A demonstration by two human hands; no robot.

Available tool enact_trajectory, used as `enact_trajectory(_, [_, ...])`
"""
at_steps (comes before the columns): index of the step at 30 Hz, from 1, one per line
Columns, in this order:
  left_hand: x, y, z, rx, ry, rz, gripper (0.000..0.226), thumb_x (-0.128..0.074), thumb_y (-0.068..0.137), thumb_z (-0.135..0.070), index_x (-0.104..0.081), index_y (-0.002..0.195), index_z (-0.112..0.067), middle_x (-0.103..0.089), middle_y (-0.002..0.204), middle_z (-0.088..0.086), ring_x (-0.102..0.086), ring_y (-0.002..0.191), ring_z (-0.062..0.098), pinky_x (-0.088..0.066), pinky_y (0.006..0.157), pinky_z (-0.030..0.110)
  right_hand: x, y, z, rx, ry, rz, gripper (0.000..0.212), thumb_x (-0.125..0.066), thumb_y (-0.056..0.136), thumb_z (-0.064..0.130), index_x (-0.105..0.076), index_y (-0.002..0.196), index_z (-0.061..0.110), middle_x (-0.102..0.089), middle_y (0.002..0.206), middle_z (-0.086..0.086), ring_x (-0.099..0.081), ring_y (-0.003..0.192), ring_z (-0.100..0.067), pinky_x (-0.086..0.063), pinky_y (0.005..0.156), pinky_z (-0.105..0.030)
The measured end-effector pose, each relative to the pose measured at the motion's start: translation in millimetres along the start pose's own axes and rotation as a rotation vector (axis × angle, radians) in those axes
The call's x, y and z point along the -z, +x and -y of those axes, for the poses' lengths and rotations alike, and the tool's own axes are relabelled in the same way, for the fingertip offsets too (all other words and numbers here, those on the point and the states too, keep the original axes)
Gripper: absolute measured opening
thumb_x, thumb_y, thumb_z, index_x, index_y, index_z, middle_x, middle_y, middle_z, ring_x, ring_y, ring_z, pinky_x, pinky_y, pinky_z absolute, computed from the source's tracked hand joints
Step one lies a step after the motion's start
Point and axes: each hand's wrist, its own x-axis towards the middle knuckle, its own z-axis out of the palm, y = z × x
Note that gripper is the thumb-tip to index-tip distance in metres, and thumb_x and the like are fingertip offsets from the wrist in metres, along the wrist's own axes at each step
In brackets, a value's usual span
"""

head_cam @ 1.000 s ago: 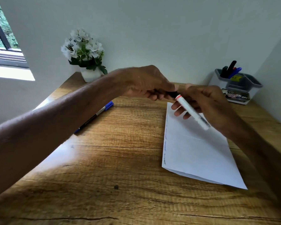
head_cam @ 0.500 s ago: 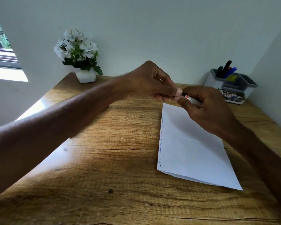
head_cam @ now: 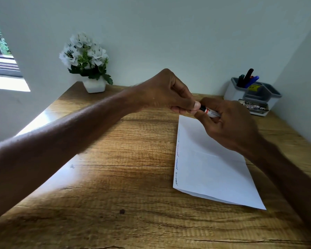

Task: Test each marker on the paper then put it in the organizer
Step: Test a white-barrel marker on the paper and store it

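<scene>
Holding marker in both hands, above far edge of paper, over right half of desk. Gripping white barrel with right hand, fingers curled round it. Pinching black end, next to red band, with left hand, thumb against fingertips. Lying flat near right edge of desk: paper, folded, scribbles down its left margin. Standing in far right corner: grey organizer, several markers upright in its left compartment. Standing in far left corner: white pot of white flowers. Showing beyond left edge of desk: window.
</scene>
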Motion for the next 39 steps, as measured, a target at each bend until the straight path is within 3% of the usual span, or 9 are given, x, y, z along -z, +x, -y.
enact_trajectory(5, [-0.1,-0.4,0.3,0.005,-0.001,0.006,0.024,-0.083,0.085,-0.023,-0.081,0.093,-0.001,-0.078,0.080,0.013,-0.067,0.072,0.015,-0.054,0.068,0.016,-0.3,-0.6,-0.3,-0.002,-0.046,0.022,0.018,-0.062,0.099,0.039,-0.069,0.095,0.022,-0.048,0.062,0.015,-0.044,0.052,-0.002,-0.024,0.051,-0.021])
enact_trajectory(9, [-1.6,-1.5,0.8,0.001,0.007,0.014,0.023,-0.084,0.084,-0.022,-0.081,0.093,-0.001,-0.078,0.080,0.013,-0.067,0.073,0.016,-0.057,0.069,0.018,-1.5,-2.0,3.7,0.028,-0.027,0.020,0.018,-0.066,0.098,0.034,-0.073,0.109,0.022,-0.043,0.065,0.028,-0.040,0.049,0.003,-0.023,0.053,-0.015])
enact_trajectory(13, [-0.9,-1.4,1.4,-0.005,0.047,-0.005,0.020,-0.086,0.082,-0.023,-0.082,0.093,-0.006,-0.079,0.084,0.010,-0.074,0.080,0.022,-0.059,0.074,0.024,-4.7,-3.7,1.7,0.012,-0.039,0.044,0.034,-0.053,0.101,0.048,-0.074,0.104,0.021,-0.049,0.066,0.019,-0.042,0.050,0.002,-0.031,0.051,-0.017])
enact_trajectory(16, [0.4,-1.7,-0.8,-0.008,0.071,-0.025,0.020,-0.086,0.081,-0.024,-0.083,0.092,-0.008,-0.080,0.085,0.008,-0.076,0.086,0.023,-0.058,0.073,0.020,-3.7,-3.7,2.2,-0.003,-0.037,0.066,0.047,-0.043,0.101,0.056,-0.076,0.100,0.022,-0.039,0.057,0.027,-0.040,0.047,0.001,-0.023,0.051,-0.020])
enact_trajectory(22, [7.9,2.6,4.9,0.054,0.028,0.046,0.026,-0.082,0.086,-0.028,-0.080,0.097,-0.006,-0.078,0.089,0.015,-0.071,0.077,0.013,-0.056,0.074,0.020,2.1,3.4,1.8,-0.202,-0.013,0.135,0.069,-0.043,0.083,0.079,-0.064,0.121,0.025,-0.068,0.108,0.012,-0.063,0.090,-0.012,-0.049,0.073,-0.032])
enact_trajectory(25, [12.9,6.6,12.9,0.072,0.036,0.043,0.022,-0.073,0.094,-0.024,-0.077,0.104,-0.004,-0.080,0.093,0.008,-0.072,0.080,0.011,-0.057,0.071,0.020,1.2,1.0,-5.0,-0.264,0.007,0.193,0.056,-0.055,0.086,0.073,-0.053,0.123,0.031,-0.062,0.099,0.018,-0.062,0.085,-0.009,-0.049,0.073,-0.033])
enact_trajectory(28, [17.6,9.3,25.3,0.092,0.073,0.009,0.022,-0.062,0.102,-0.021,-0.074,0.109,-0.004,-0.080,0.096,0.008,-0.070,0.081,0.015,-0.059,0.073,0.025,-4.3,0.1,-18.3,-0.341,0.491,0.218,0.003,-0.050,0.104,0.030,-0.050,0.102,0.032,-0.060,0.072,0.013,-0.055,0.061,-0.006,-0.041,0.059,-0.031])
enact_trajectory(33, [13.2,15.6,42.1,0.199,0.174,-0.055,0.035,-0.043,0.109,-0.019,-0.069,0.099,0.001,-0.063,0.080,0.004,-0.056,0.067,0.011,-0.047,0.054,0.021,7.8,9.6,-26.5,-0.413,1.134,0.204,0.032,-0.039,0.093,-0.011,-0.065,0.095,0.008,-0.069,0.088,-0.016,-0.059,0.070,-0.021,-0.046,0.055,-0.028])
enact_trajectory(39, [6.5,17.4,41.1,0.303,-0.014,-0.075,0.049,-0.045,0.100,-0.063,-0.048,0.080,-0.018,-0.041,0.066,-0.004,-0.038,0.055,0.011,-0.035,0.048,0.022,1.3,7.8,-35.2,-0.464,1.403,0.203,0.043,-0.064,0.088,0.000,-0.063,0.131,0.007,-0.071,0.101,-0.009,-0.066,0.087,-0.016,-0.056,0.066,-0.023])
